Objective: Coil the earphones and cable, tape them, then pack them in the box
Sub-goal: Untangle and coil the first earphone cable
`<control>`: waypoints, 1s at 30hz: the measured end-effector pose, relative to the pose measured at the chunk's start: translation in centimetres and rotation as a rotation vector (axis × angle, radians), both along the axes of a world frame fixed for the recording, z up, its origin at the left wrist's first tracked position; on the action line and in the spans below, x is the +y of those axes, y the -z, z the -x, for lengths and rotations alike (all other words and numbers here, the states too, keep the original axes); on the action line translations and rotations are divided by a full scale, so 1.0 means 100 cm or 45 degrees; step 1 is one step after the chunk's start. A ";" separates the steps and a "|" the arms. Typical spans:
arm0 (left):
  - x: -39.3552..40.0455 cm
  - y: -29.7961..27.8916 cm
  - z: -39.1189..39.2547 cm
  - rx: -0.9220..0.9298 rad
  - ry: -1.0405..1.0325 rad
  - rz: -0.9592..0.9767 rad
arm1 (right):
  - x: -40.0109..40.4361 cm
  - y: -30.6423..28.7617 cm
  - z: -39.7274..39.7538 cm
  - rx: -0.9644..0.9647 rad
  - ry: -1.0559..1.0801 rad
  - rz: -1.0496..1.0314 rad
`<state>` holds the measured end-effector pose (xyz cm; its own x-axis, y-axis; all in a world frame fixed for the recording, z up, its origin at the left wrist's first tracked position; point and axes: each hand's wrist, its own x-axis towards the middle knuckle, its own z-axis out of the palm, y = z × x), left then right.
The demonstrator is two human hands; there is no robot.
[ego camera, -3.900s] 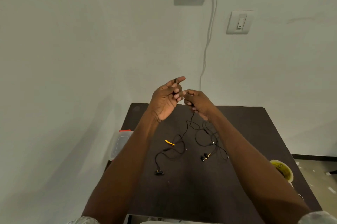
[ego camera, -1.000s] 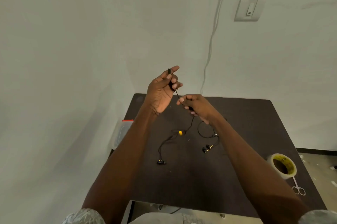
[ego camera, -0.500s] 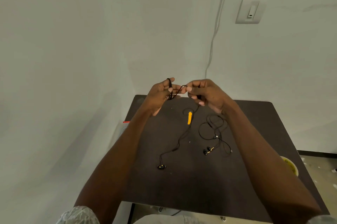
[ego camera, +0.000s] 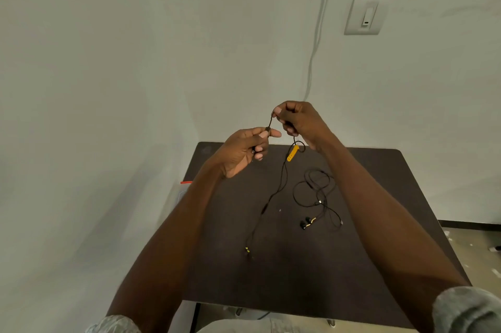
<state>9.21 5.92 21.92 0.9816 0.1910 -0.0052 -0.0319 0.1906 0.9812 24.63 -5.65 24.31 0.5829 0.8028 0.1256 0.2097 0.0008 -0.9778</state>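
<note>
Both hands are raised above the far edge of the dark table [ego camera: 379,251]. My left hand [ego camera: 244,149] pinches one end of a thin black cable [ego camera: 282,178] between thumb and fingers. My right hand [ego camera: 296,119], slightly higher, grips the same cable a short way along. Below the right hand the cable hangs down with a yellow piece [ego camera: 292,153] on it and trails onto the table, ending in a small yellow-marked tip [ego camera: 247,249]. A second black pair of earphones [ego camera: 317,197] lies loosely looped on the table to the right, buds toward me.
A clear plastic box with a red edge [ego camera: 184,189] peeks out beside the table's left side. A white cord [ego camera: 315,34] runs down the wall behind, next to a wall switch [ego camera: 366,15]. Floor shows at the right [ego camera: 477,248].
My right hand has risen above the left, drawing a short stretch of cable taut between them. The yellow piece has lifted higher off the table. The tape roll has left the view.
</note>
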 end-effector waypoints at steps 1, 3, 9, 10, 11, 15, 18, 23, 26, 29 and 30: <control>0.001 -0.001 0.001 -0.035 0.010 0.051 | 0.000 0.006 0.000 0.002 0.005 0.012; 0.001 -0.002 0.003 -0.124 0.016 0.160 | 0.002 0.019 0.004 0.032 0.009 0.043; 0.003 -0.009 -0.002 -0.428 -0.215 0.488 | -0.004 0.056 0.030 0.161 -0.113 0.149; 0.005 -0.009 -0.003 -0.464 -0.307 0.497 | -0.006 0.060 0.035 0.192 -0.166 0.157; 0.007 -0.008 -0.005 -0.482 -0.405 0.514 | -0.009 0.062 0.040 0.231 -0.228 0.152; 0.012 -0.002 -0.010 -0.416 -0.764 0.559 | -0.016 0.061 0.050 0.349 -0.430 0.133; 0.019 0.007 -0.014 -0.372 -0.926 0.500 | -0.023 0.055 0.047 0.374 -0.533 0.169; 0.025 0.011 -0.013 -0.176 -0.857 -0.121 | -0.030 0.043 0.043 0.431 -0.574 0.195; 0.018 0.011 -0.014 -0.038 -0.757 -0.466 | -0.029 0.030 0.039 0.429 -0.610 0.168; 0.019 0.016 -0.013 0.013 -0.654 -0.621 | -0.027 0.017 0.033 0.413 -0.681 0.123; 0.020 0.018 -0.013 0.027 -0.632 -0.653 | -0.028 0.014 0.031 0.394 -0.693 0.129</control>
